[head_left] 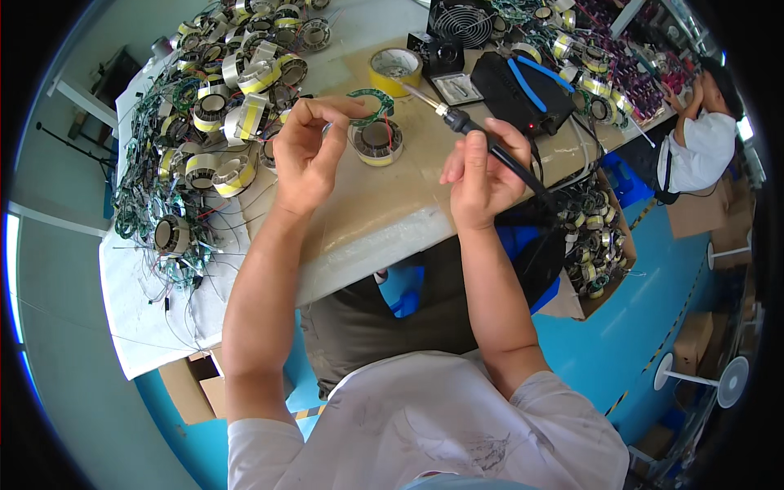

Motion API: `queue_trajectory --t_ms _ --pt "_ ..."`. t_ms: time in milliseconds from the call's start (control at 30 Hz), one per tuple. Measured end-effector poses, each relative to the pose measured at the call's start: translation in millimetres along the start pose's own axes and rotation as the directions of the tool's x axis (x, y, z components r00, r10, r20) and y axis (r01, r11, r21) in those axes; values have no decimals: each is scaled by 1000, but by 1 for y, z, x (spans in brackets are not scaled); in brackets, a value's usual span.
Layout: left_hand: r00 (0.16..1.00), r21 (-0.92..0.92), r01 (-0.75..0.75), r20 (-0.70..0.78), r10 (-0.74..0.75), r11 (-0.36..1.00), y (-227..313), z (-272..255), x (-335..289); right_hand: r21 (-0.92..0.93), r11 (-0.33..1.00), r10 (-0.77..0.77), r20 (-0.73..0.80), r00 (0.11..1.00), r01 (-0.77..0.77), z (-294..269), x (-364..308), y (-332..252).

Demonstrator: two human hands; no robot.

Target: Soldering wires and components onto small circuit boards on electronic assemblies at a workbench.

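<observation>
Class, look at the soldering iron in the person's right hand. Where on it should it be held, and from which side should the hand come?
Hold the soldering iron by its black handle, behind the metal tip, as the right hand does. The tip points up and left toward the coil, and the cord trails back right, so the grip likely best comes from the near right, clear of the metal end.
</observation>
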State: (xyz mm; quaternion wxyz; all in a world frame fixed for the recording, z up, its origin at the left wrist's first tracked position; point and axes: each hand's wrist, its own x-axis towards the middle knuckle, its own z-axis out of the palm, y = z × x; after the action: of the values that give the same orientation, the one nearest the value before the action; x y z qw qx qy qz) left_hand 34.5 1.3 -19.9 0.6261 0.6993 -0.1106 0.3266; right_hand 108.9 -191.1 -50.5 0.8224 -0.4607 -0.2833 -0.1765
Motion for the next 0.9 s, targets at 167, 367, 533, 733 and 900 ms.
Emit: queue_trajectory --t_ms 167,367,533,733,900 --pt "999 18 -32 9 32 999 1 -2 2 -57 998 0 118 993 6 -1 -18 -5" --pt "998 20 -57 19 56 998 -3 -3 3 -48 998 -27 84 996 31 0 -20 -6" --pt "997 44 -66 29 65 997 -4 -5 3 -38 999 -6 66 998 8 1 -20 -5" --pt "997 48 -74 41 72 996 -4 -5 3 -43 999 -6 54 999 9 0 -20 -3" --pt "996 59 -81 47 78 995 -3 -5 2 -32 999 29 45 999 -27 2 -21 -6"
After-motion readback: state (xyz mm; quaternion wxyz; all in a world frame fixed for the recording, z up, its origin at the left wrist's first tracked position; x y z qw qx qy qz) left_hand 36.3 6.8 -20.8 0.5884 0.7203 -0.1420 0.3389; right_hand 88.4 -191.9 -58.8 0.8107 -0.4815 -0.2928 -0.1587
